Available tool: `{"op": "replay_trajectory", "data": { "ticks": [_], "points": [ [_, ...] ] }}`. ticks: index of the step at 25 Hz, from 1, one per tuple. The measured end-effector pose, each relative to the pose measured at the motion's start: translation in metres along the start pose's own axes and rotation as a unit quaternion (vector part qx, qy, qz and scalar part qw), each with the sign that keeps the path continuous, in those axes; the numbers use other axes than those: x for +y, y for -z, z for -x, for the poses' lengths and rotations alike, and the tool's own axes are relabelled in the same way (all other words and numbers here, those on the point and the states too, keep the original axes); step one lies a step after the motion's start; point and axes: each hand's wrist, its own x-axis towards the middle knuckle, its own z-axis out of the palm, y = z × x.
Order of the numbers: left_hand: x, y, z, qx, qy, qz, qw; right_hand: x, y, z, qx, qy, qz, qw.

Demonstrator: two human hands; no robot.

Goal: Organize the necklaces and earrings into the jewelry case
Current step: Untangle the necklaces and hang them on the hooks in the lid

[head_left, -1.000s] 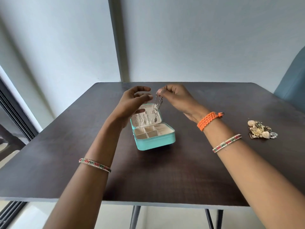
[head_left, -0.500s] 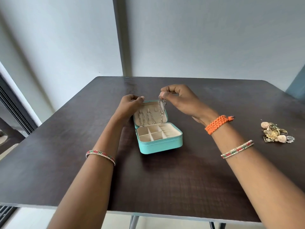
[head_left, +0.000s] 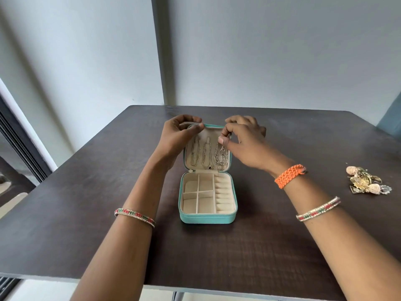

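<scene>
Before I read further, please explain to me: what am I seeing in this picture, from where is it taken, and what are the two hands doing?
No machine is here: a person works with bare hands, and a camera worn on the head looks forward and down. On the dark table stands an open turquoise jewelry case. Its tray compartments look empty; three silver necklaces hang inside the raised lid. The right hand pinches the top of the rightmost necklace near the lid's upper edge. The left hand, fingers curled, touches the lid's top left corner. To the right lies a pile of gold earrings, not yet put away.
</scene>
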Motion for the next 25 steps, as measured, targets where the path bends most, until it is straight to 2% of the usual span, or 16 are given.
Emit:
{"op": "replay_trajectory", "data": {
  "ticks": [6,12,16,20,25],
  "points": [
    [0.0,-0.001,0.002,0.0,-0.02,-0.008,1.0,0.003,-0.006,0.003,0.126,0.11,0.163,0.972],
    [-0.001,-0.002,0.003,0.012,-0.023,-0.007,1.0,-0.003,-0.008,0.007,0.179,0.11,0.167,0.963],
    [-0.001,-0.001,0.004,0.01,-0.018,-0.01,1.0,-0.008,-0.004,0.009,0.225,0.06,0.145,0.962],
    [-0.002,-0.001,0.005,0.008,-0.017,-0.008,1.0,-0.005,-0.003,0.009,0.229,0.039,0.112,0.966],
    [-0.002,-0.003,0.006,0.007,-0.022,-0.007,1.0,-0.007,-0.007,0.008,0.194,0.061,0.084,0.975]
  ]
}}
